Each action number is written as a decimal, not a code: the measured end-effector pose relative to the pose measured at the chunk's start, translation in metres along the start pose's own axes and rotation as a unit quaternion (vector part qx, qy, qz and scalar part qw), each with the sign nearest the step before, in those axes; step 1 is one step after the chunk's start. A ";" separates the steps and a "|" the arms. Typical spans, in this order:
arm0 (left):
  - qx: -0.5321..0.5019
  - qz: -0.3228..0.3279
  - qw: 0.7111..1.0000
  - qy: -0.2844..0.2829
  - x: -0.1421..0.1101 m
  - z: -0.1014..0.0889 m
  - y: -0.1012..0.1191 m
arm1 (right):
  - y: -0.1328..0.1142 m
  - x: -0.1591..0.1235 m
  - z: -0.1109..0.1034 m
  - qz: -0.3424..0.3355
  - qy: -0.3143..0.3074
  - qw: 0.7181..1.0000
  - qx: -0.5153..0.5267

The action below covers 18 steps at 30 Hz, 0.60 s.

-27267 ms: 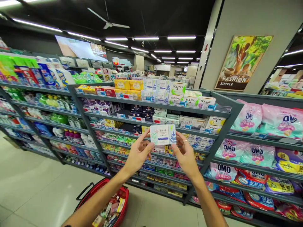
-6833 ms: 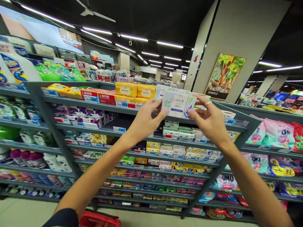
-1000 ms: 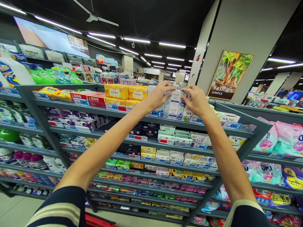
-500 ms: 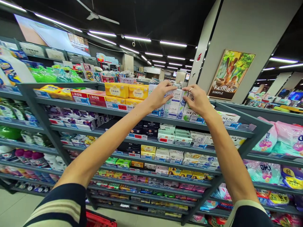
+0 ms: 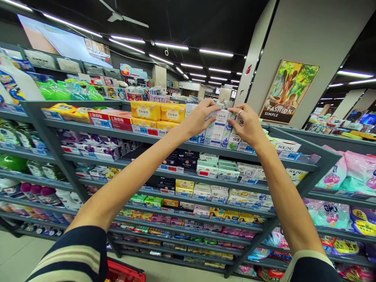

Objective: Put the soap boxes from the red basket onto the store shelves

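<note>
A white delvell soap box [image 5: 221, 120] with a leaf print and a purple band sits on the top shelf, stacked on a matching soap box [image 5: 216, 138]. My left hand [image 5: 200, 117] reaches over its left side with bent fingers, thumb towards its left edge. From the other side my right hand [image 5: 246, 124], with a ring on one finger, curls against the right edge. Both hands are closed on the upper box, one per side. My fingers hide parts of the neighbouring boxes. Another delvell box [image 5: 190, 107] shows left of my left hand.
Yellow soap boxes [image 5: 145, 111] stand to the left on the top shelf [image 5: 117, 134]; SOLING boxes [image 5: 284, 145] lie to the right. Lower shelves hold more soap. OMO bags [image 5: 327, 213] fill the right-hand unit. A red basket [image 5: 125, 270] is on the floor below.
Earlier my hands held the delvell box in front of the shelf; now it sits in the top-shelf stack. Over the last second my hands have stayed at it, with hardly any movement.
</note>
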State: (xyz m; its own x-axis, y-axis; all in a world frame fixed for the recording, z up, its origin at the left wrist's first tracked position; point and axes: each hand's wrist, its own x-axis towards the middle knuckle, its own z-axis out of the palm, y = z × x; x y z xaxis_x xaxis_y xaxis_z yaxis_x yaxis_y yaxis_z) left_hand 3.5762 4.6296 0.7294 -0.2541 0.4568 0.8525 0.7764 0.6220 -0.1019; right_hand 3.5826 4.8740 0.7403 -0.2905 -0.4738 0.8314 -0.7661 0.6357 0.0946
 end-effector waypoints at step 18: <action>0.079 -0.299 0.924 0.227 -0.294 -0.015 0.058 | -0.093 -0.212 0.076 0.170 0.324 0.926 0.090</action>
State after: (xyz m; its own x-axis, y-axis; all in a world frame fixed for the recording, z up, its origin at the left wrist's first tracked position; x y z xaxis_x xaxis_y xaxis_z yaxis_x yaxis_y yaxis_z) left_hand 3.7049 4.5222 0.4806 -0.3150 -0.2887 0.9041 0.4734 0.7779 0.4133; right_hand 3.6713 4.8690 0.5139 -0.1714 0.2368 0.9563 -0.7938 0.5417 -0.2764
